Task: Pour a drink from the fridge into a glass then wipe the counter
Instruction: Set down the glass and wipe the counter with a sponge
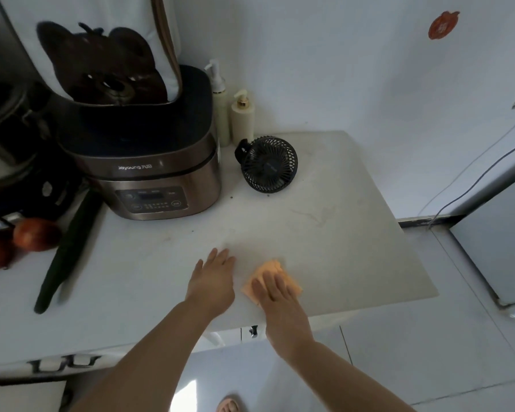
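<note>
An orange cloth [290, 282] lies flat on the white counter [339, 233] near its front edge. My right hand [275, 295] presses down on the cloth with the fingers together, covering its middle. Just left of it, my left hand [213, 279] rests palm down on the bare counter, fingers spread, holding nothing. No glass or drink is in view. The fridge [500, 233] stands at the right edge of the view.
A rice cooker [155, 173] stands at the back left with a bear-print bag above it. Two pump bottles [241, 117] and a small black fan [269, 165] sit against the wall. A dark long object [69, 251] and red onions [36, 234] lie at the left.
</note>
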The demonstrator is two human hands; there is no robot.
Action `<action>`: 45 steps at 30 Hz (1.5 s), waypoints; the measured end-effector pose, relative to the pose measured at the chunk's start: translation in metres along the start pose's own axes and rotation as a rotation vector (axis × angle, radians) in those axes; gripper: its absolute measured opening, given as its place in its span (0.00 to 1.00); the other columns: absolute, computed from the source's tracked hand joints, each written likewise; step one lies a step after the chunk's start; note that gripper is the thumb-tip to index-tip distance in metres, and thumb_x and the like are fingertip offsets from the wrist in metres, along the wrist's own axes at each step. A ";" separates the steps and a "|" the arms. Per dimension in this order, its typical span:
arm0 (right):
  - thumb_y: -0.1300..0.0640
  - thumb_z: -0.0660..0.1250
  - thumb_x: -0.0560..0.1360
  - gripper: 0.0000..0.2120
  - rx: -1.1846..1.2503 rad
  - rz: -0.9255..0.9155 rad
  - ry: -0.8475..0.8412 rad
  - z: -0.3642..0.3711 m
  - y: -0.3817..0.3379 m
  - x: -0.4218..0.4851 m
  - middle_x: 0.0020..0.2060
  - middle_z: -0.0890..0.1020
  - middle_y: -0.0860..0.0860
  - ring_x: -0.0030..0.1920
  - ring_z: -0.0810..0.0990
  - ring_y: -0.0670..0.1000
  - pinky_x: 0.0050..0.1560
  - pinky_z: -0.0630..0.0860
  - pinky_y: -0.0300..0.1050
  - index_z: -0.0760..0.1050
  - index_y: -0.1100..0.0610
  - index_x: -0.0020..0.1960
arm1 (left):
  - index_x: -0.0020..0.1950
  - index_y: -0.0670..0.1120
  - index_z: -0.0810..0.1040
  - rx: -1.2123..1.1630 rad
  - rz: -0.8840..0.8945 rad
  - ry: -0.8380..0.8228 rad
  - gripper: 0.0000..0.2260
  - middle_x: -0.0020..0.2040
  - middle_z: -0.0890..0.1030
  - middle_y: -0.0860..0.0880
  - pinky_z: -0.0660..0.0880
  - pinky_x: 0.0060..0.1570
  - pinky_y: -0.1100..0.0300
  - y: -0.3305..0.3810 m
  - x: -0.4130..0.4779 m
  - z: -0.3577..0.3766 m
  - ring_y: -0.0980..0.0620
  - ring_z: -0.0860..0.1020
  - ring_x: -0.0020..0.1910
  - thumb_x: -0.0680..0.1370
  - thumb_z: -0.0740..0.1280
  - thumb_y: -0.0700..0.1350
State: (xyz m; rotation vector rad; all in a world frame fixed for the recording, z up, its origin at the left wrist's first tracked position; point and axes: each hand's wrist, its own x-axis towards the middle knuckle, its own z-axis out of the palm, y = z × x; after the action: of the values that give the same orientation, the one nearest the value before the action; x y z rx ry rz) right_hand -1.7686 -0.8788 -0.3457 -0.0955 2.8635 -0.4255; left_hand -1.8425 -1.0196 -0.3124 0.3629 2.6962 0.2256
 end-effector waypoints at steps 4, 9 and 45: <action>0.61 0.51 0.63 0.24 -0.023 -0.003 -0.007 0.003 -0.010 -0.005 0.53 0.84 0.53 0.52 0.83 0.56 0.43 0.81 0.44 0.68 0.53 0.58 | 0.77 0.47 0.54 -0.025 -0.013 0.012 0.24 0.79 0.51 0.50 0.47 0.76 0.51 -0.011 -0.009 -0.012 0.50 0.46 0.78 0.81 0.54 0.40; 0.58 0.64 0.61 0.21 -0.087 -0.036 -0.033 0.009 -0.025 -0.006 0.48 0.85 0.49 0.47 0.85 0.52 0.33 0.79 0.35 0.68 0.50 0.53 | 0.77 0.46 0.55 -0.048 -0.025 0.026 0.23 0.79 0.53 0.49 0.47 0.76 0.51 -0.027 -0.021 -0.025 0.50 0.48 0.78 0.81 0.55 0.42; 0.74 0.50 0.74 0.34 0.052 -1.194 -0.447 0.008 -0.242 -0.127 0.76 0.53 0.46 0.76 0.52 0.47 0.71 0.50 0.36 0.54 0.49 0.75 | 0.71 0.44 0.66 -0.307 -1.150 0.359 0.19 0.71 0.67 0.46 0.56 0.72 0.51 -0.068 -0.416 0.066 0.46 0.62 0.72 0.80 0.58 0.44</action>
State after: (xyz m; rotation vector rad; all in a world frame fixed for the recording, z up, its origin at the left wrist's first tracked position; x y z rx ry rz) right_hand -1.6362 -1.0996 -0.2526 -1.6587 2.0466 -0.5581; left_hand -1.4627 -1.1960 -0.2307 -1.3811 2.6514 0.3518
